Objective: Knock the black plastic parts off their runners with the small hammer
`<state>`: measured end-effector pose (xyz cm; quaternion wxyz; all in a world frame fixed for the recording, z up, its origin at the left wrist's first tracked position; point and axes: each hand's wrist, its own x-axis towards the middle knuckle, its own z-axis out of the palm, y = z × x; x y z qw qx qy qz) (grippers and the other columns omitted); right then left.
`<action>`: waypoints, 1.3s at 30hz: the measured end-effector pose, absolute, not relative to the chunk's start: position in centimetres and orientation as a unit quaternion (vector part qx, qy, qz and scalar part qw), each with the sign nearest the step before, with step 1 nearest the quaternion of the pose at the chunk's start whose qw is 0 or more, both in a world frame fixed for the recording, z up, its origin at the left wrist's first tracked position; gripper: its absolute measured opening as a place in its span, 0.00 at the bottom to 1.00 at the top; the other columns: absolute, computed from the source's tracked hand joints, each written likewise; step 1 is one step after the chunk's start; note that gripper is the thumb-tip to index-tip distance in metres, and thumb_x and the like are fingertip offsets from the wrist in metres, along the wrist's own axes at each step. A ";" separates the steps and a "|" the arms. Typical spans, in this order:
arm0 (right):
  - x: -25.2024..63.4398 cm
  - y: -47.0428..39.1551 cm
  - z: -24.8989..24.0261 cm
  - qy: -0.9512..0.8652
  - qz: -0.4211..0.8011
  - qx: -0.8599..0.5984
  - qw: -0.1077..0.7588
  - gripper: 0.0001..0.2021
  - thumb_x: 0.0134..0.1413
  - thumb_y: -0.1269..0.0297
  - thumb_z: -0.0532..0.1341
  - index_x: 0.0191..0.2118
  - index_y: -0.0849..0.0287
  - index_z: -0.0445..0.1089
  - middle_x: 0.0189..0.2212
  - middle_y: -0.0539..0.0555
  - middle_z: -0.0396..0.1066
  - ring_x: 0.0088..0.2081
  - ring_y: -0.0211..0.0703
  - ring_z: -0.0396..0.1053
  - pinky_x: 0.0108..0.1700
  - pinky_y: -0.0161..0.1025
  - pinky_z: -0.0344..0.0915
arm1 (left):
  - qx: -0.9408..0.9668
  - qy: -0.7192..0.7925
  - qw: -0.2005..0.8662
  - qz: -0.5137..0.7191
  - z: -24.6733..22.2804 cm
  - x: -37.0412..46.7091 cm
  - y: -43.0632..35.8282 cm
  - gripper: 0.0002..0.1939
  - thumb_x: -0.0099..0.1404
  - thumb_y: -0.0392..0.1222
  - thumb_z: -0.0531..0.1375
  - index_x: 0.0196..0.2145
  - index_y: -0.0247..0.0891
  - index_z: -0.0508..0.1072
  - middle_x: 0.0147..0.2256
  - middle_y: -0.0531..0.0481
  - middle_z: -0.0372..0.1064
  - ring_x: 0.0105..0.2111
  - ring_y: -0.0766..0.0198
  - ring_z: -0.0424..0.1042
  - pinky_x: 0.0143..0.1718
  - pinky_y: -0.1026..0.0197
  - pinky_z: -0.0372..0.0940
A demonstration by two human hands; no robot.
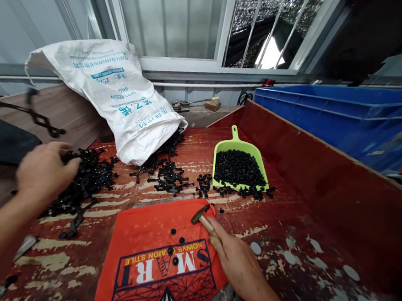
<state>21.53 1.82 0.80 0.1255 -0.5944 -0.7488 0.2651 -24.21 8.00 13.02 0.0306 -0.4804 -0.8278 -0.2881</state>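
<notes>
My left hand is at the left, thumb and fingers apart, holding nothing I can see. It is beside a heap of black plastic pieces on runners. Above that hand, a black plastic runner appears in mid-air, slightly blurred. My right hand is closed round the wooden handle of a small hammer, whose dark head is over the top edge of an orange printed cloth. Several small round black parts lie loose on the cloth.
A light green dustpan full of small black parts stands beyond the cloth, some spilled at its lip. A white woven sack leans at the back left with runners at its mouth. A wooden side board and blue crate bound the right.
</notes>
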 end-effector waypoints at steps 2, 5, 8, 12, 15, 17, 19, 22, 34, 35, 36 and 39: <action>21.5 1.8 0.8 -0.753 0.259 -0.591 0.128 0.25 0.69 0.64 0.48 0.68 0.42 0.57 0.43 0.54 0.81 0.43 0.50 0.79 0.42 0.41 0.70 | -0.551 -0.817 0.087 -0.146 11.6 -21.7 9.3 0.20 0.65 0.52 0.56 0.47 0.35 0.72 0.41 0.42 0.71 0.46 0.43 0.69 0.40 0.57 0.60; 21.5 1.9 0.3 -0.760 0.263 -0.581 0.128 0.25 0.69 0.64 0.46 0.69 0.42 0.55 0.43 0.53 0.81 0.43 0.50 0.79 0.41 0.41 0.71 | -0.612 -0.783 0.066 -0.089 8.8 -20.3 11.8 0.18 0.68 0.50 0.51 0.46 0.38 0.74 0.39 0.45 0.74 0.40 0.51 0.72 0.35 0.60 0.60; 21.6 2.0 -0.2 -0.754 0.280 -0.583 0.114 0.26 0.69 0.63 0.45 0.69 0.43 0.54 0.46 0.53 0.80 0.44 0.50 0.78 0.42 0.41 0.71 | -0.629 -0.772 0.044 -0.078 6.1 -20.3 14.4 0.15 0.63 0.44 0.54 0.43 0.38 0.77 0.39 0.44 0.75 0.39 0.53 0.73 0.37 0.60 0.62; 21.7 2.1 -0.4 -0.744 0.300 -0.586 0.113 0.26 0.69 0.63 0.46 0.69 0.39 0.53 0.52 0.48 0.76 0.46 0.48 0.78 0.42 0.39 0.71 | -0.636 -0.770 0.019 -0.045 3.8 -20.7 16.1 0.17 0.57 0.39 0.57 0.43 0.40 0.78 0.45 0.41 0.74 0.42 0.52 0.73 0.43 0.57 0.63; 21.7 2.2 -0.6 -0.746 0.287 -0.591 0.108 0.26 0.68 0.63 0.46 0.69 0.38 0.54 0.53 0.47 0.75 0.46 0.48 0.78 0.41 0.38 0.71 | -0.618 -0.785 0.019 -0.037 3.8 -20.7 15.9 0.14 0.58 0.38 0.57 0.39 0.38 0.79 0.44 0.35 0.74 0.47 0.43 0.70 0.48 0.46 0.60; 21.8 2.3 -1.0 -0.750 0.278 -0.591 0.100 0.26 0.68 0.63 0.47 0.69 0.39 0.54 0.53 0.48 0.75 0.45 0.49 0.79 0.41 0.39 0.72 | -0.604 -0.795 0.025 -0.048 4.3 -20.3 15.7 0.14 0.62 0.39 0.55 0.37 0.34 0.79 0.46 0.29 0.73 0.53 0.37 0.65 0.50 0.40 0.56; 22.0 2.5 -1.4 -0.754 0.275 -0.588 0.094 0.26 0.68 0.63 0.47 0.69 0.40 0.54 0.51 0.50 0.76 0.43 0.50 0.79 0.41 0.39 0.73 | -0.598 -0.799 0.014 -0.067 4.4 -19.3 15.9 0.16 0.66 0.42 0.53 0.36 0.32 0.78 0.49 0.27 0.70 0.57 0.35 0.61 0.53 0.39 0.54; 22.3 2.8 -1.6 -0.759 0.285 -0.579 0.088 0.26 0.68 0.62 0.46 0.69 0.38 0.54 0.51 0.49 0.77 0.43 0.51 0.80 0.39 0.40 0.74 | -0.580 -0.808 -0.047 -0.093 3.4 -17.0 17.3 0.17 0.69 0.48 0.55 0.39 0.33 0.77 0.47 0.34 0.72 0.54 0.43 0.67 0.55 0.41 0.58; 21.9 2.6 -0.8 -0.768 0.258 -0.573 0.122 0.24 0.68 0.63 0.47 0.66 0.35 0.59 0.50 0.48 0.78 0.42 0.48 0.80 0.38 0.37 0.72 | -0.507 -0.717 -0.372 -0.300 3.0 -13.9 14.9 0.12 0.66 0.47 0.62 0.37 0.33 0.74 0.34 0.49 0.73 0.33 0.64 0.72 0.37 0.59 0.69; 21.9 2.5 -0.8 -0.767 0.251 -0.576 0.130 0.24 0.68 0.64 0.49 0.65 0.36 0.60 0.48 0.48 0.79 0.41 0.48 0.80 0.38 0.36 0.72 | -0.512 -0.698 -0.385 -0.321 3.6 -14.1 13.7 0.13 0.63 0.48 0.63 0.33 0.33 0.73 0.30 0.51 0.71 0.31 0.65 0.70 0.35 0.61 0.66; 21.8 2.4 -0.8 -0.766 0.244 -0.579 0.135 0.24 0.67 0.65 0.51 0.65 0.38 0.62 0.44 0.49 0.80 0.40 0.48 0.80 0.37 0.36 0.71 | -0.516 -0.680 -0.396 -0.340 4.2 -14.2 12.4 0.14 0.61 0.50 0.64 0.31 0.35 0.72 0.28 0.53 0.70 0.29 0.66 0.68 0.34 0.63 0.64; 21.7 2.2 -0.5 -0.764 0.232 -0.586 0.135 0.25 0.65 0.66 0.52 0.65 0.41 0.62 0.37 0.50 0.82 0.37 0.48 0.80 0.37 0.36 0.70 | -0.510 -0.642 -0.431 -0.375 5.4 -13.3 8.6 0.19 0.54 0.57 0.66 0.31 0.37 0.73 0.26 0.55 0.69 0.27 0.66 0.65 0.31 0.64 0.60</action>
